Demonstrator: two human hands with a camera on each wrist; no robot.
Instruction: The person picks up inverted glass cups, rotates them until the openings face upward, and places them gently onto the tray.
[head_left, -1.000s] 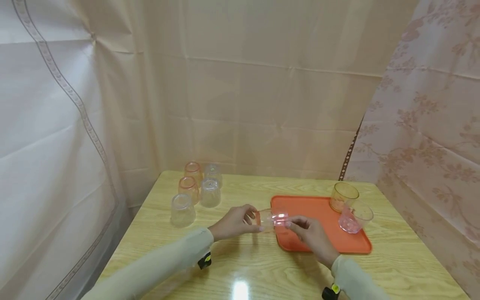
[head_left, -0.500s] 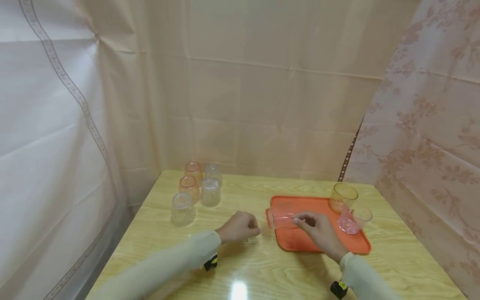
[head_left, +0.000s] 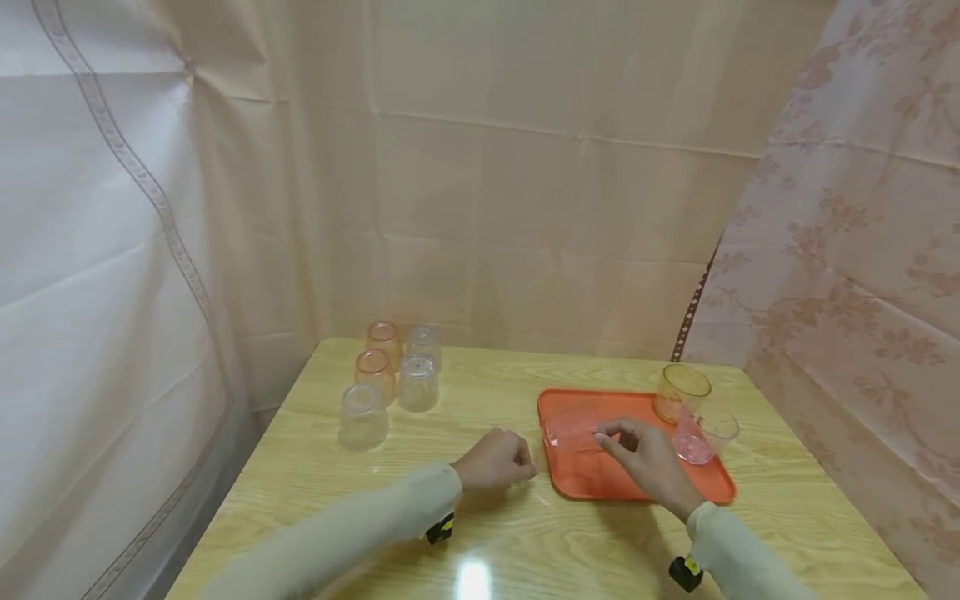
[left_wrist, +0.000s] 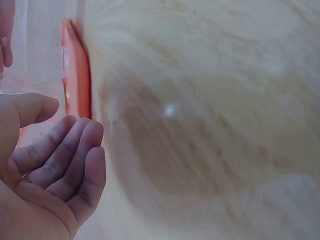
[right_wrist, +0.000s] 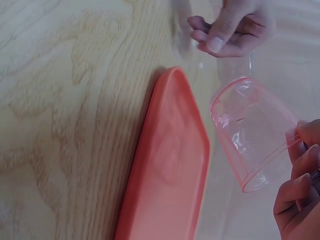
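My right hand (head_left: 645, 467) pinches a clear pink-tinted cup (head_left: 573, 429) by its rim. The cup is tipped on its side above the left part of the orange tray (head_left: 600, 486). In the right wrist view the cup (right_wrist: 255, 130) hangs apart from the tray, its mouth toward my fingers. My left hand (head_left: 495, 461) is just left of the tray, holding nothing; its fingers (left_wrist: 60, 160) are loosely curled in the left wrist view. On the tray's right side stand a yellow cup (head_left: 681, 396) and a pink faceted cup (head_left: 693, 447), both mouth up.
Several cups stand upside down at the table's far left, including an orange one (head_left: 375, 375) and a clear one (head_left: 363, 418). The wooden table (head_left: 465, 392) carries everything. A beige curtain (head_left: 487, 208) hangs behind it, and a flowered one (head_left: 847, 292) at the right.
Both hands held the pink-tinted cup at first. My left hand then let go and shifted slightly right and toward me. My right hand carried the cup rightward over the tray.
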